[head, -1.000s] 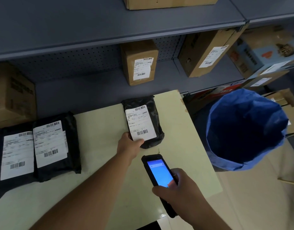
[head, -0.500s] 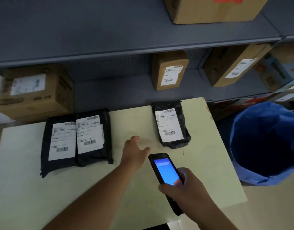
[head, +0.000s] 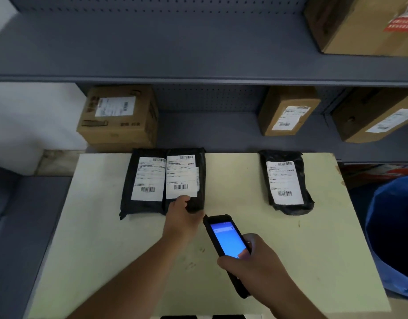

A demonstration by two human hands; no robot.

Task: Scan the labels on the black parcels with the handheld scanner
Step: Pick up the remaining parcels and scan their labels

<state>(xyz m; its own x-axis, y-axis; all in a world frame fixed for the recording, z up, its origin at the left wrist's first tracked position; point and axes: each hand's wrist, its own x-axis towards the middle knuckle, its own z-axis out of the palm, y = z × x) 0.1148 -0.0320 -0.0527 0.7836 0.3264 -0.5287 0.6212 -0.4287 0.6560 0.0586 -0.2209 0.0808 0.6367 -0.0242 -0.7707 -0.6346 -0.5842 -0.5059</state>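
Note:
Three black parcels with white barcode labels lie on the pale table (head: 279,261). Two overlap at the back left: the left parcel (head: 143,180) and the middle parcel (head: 187,178) on top of its edge. My left hand (head: 182,217) grips the near end of the middle parcel, thumb on its label. A third parcel (head: 288,183) lies alone to the right. My right hand (head: 260,265) holds the black handheld scanner (head: 226,240), blue screen lit, its top end pointing at the middle parcel's near corner.
Grey shelving stands behind the table with cardboard boxes (head: 120,116) (head: 288,111) (head: 373,116) on the lower shelf and one (head: 364,24) above. A blue bag-lined bin (head: 394,236) stands right of the table.
My left hand let go of the right parcel, crossed left over the table and took hold of the middle parcel's near end. The view shifted left; the scanner stayed in my right hand.

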